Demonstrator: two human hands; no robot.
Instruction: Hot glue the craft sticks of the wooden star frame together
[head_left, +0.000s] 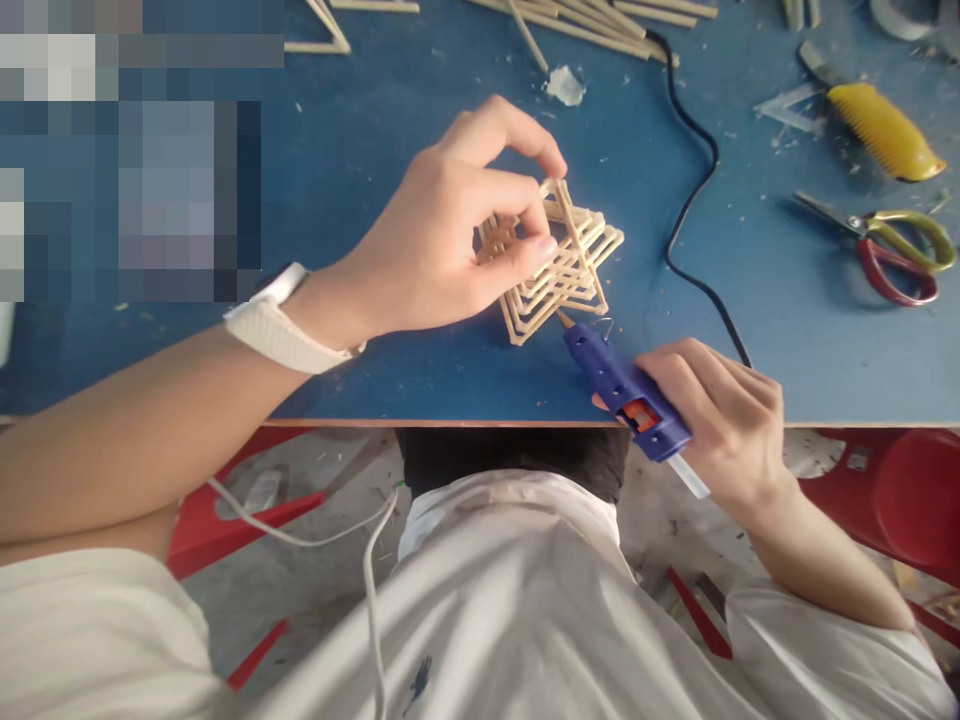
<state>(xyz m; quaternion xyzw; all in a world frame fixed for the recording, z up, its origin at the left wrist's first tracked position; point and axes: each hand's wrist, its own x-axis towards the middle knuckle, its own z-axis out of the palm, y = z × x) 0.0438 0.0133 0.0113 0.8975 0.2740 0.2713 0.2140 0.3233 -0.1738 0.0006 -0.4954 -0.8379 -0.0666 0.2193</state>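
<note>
I take the star of thin sticks (pixel 564 278) as my mark; it sits near the front edge of the blue table (pixel 360 180). To its left, my feed shows a watch with a pale strap (pixel 289 335) on the wrist of the left hand (pixel 457 235). That hand reaches over the star's left side, thumb and forefinger pinched narrowly on its sticks, the other fingers curled above.

I judge the star very light and fairly stiff along each stick, but fragile where the ends meet; a hard squeeze could crack a joint. The dry wood should not slip. I would grip lightly on a straight outer stick, near a corner where layers stack, and stay clear of any glue, which may be hot.

Beyond the star lie a pale lump (pixel 566 86) and loose sticks (pixel 592 22). On its near right side, the nozzle of the blue glue gun (pixel 600 365) points at the lower edge; contact I cannot tell. The right hand (pixel 724 415) is wrapped around the gun's grip, the trigger hidden from me. Farther right of the star run a black cable (pixel 718 155), then scissors (pixel 860 226) and a yellow-handled tool (pixel 885 130).
</note>
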